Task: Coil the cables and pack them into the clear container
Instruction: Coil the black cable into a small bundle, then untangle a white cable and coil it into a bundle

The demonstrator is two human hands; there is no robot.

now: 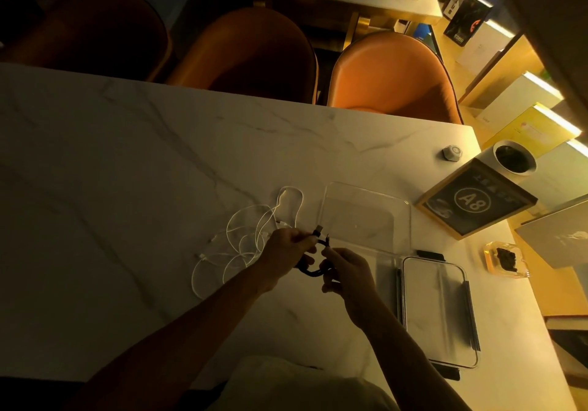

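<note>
Both hands hold a short black cable [313,271] above the marble table, bent into a small loop. My left hand [284,251] pinches it near a plug end that sticks up. My right hand [346,272] grips the loop's other side. A tangle of white cables [251,239] lies loose on the table just left of my hands. The clear container [366,216] stands open and empty right behind my hands. Its clear lid [439,309] with dark clips lies flat to the right of my right wrist.
A framed dark sign marked A8 [474,200], a white cup [514,157] and a small white knob [451,152] sit at the table's right end. A small clear dish [506,259] with something dark is near the right edge. Orange chairs [391,73] line the far side.
</note>
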